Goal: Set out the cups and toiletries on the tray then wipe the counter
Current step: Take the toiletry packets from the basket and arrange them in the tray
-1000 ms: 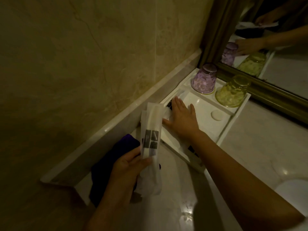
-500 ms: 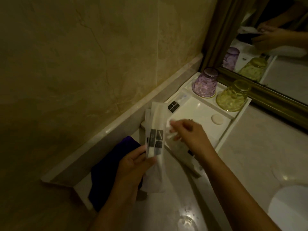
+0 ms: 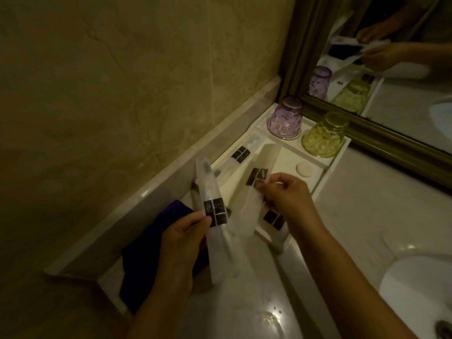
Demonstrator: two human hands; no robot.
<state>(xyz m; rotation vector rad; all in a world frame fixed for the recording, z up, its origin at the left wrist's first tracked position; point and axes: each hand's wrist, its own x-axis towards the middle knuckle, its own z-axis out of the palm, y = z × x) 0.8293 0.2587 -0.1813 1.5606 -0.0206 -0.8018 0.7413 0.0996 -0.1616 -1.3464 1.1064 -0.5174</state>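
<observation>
- A person stocks a white tray (image 3: 329,167) set against the mirror (image 3: 381,118) on a bathroom counter (image 3: 354,216), with two translucent toiletry packets in hand above the tray's near end.
- The left hand (image 3: 181,238) is closed in a thumb-and-finger pinch on an upright packet (image 3: 212,199) at its dark label, just short of the tray's near corner.
- The right hand (image 3: 288,199) is closed at the fingertips on a second packet (image 3: 252,192), which hangs over the tray's middle well.
- At the tray's far end, nearest the mirror, a purple cup (image 3: 285,118) and a yellow cup (image 3: 325,135) stand upside down, side by side; a small round white disc (image 3: 304,169) sits on the tray's right ledge.
- Another labelled packet (image 3: 241,154) lies along the tray's wall-side edge, and a further one (image 3: 274,220) at its near edge.
- A dark purple cloth (image 3: 156,253) waits on the counter off the tray's near end, under the left wrist.
- The step in hand appears to be laying the packets down: best placed flat, label up, parallel to those already there and clear of the cups.
- Each label is a dark block split into squares; no writing on it can be read in this dim light.
</observation>
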